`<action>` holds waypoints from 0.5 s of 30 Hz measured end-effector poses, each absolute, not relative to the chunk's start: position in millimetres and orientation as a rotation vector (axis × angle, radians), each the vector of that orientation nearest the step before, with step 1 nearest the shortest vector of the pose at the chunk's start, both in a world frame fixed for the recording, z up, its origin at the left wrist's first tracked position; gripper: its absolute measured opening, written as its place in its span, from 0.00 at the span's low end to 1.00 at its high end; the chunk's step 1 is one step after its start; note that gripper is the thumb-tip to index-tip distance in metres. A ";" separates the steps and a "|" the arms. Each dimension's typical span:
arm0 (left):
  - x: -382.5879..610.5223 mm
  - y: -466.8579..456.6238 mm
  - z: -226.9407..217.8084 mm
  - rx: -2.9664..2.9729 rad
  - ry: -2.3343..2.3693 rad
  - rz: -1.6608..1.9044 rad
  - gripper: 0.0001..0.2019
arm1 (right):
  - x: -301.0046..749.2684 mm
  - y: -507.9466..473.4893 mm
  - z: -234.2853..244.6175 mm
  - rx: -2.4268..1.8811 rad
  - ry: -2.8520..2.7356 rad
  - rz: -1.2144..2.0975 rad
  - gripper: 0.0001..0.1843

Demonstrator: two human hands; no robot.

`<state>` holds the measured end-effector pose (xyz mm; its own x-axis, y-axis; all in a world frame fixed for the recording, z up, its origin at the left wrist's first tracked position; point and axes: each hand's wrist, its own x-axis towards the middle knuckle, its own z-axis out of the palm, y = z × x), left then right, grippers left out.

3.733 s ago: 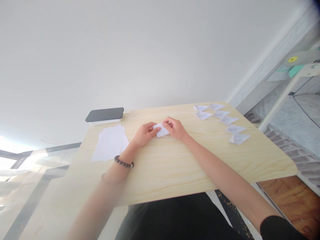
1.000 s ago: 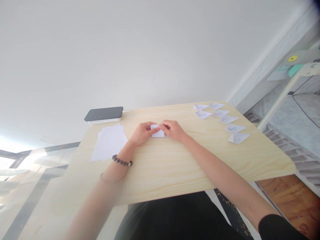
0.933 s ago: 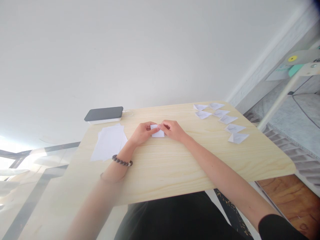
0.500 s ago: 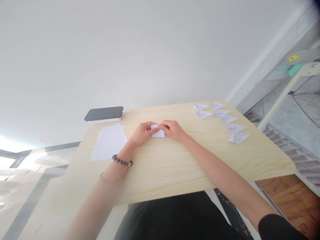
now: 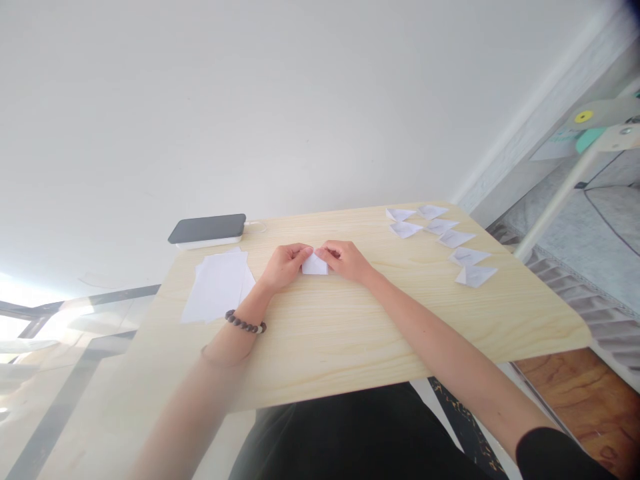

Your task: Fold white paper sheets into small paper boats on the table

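Note:
A small folded white paper point(image 5: 315, 266) lies on the light wooden table point(image 5: 350, 333), held between both hands near the table's middle. My left hand point(image 5: 283, 265), with a dark bead bracelet on its wrist, pinches the paper's left top edge with curled fingers. My right hand point(image 5: 345, 260) pinches the right top edge, fingers curled too. To the left lies a stack of flat white sheets point(image 5: 217, 285).
Several folded white paper pieces point(image 5: 450, 243) are spread over the table's far right corner. A dark phone on a white charger point(image 5: 207, 231) rests at the far left edge, against a white wall. A pale stand point(image 5: 565, 193) and a grey mat are on the right.
The paper has been turned and folded smaller since the earliest frame. In the last second both hands kept pinching it, the fingertips shifting slightly along its top edge.

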<state>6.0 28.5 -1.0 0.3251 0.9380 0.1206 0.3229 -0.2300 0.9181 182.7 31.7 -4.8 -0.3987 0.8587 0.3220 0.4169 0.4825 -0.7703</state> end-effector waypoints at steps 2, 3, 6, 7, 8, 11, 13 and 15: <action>6.5 29.0 -3.0 1.661 1.151 0.970 0.19 | 183.0 31.1 -4.7 -1.052 -2.005 0.793 0.19; 6.6 29.2 -3.6 1.616 1.156 0.991 0.19 | 183.1 30.9 -4.8 -1.049 -2.006 0.789 0.19; 6.5 29.3 -3.9 1.512 1.128 0.977 0.20 | 183.6 30.6 -5.6 -1.059 -2.000 0.768 0.18; 6.4 29.3 -3.6 1.487 1.105 0.966 0.20 | 183.8 30.5 -6.0 -1.069 -1.994 0.767 0.18; 6.3 29.3 -3.4 1.467 1.080 0.960 0.21 | 183.9 30.3 -6.3 -1.077 -1.990 0.771 0.18; 6.0 30.2 -3.5 1.430 1.036 0.982 0.21 | 183.9 30.1 -6.9 -1.074 -2.009 0.792 0.18; 5.8 31.2 -4.1 1.419 1.038 1.002 0.21 | 183.4 30.5 -7.1 -1.053 -2.045 0.758 0.18; 5.7 32.4 -4.8 1.421 1.049 1.013 0.21 | 182.7 31.3 -7.2 -1.023 -2.083 0.688 0.18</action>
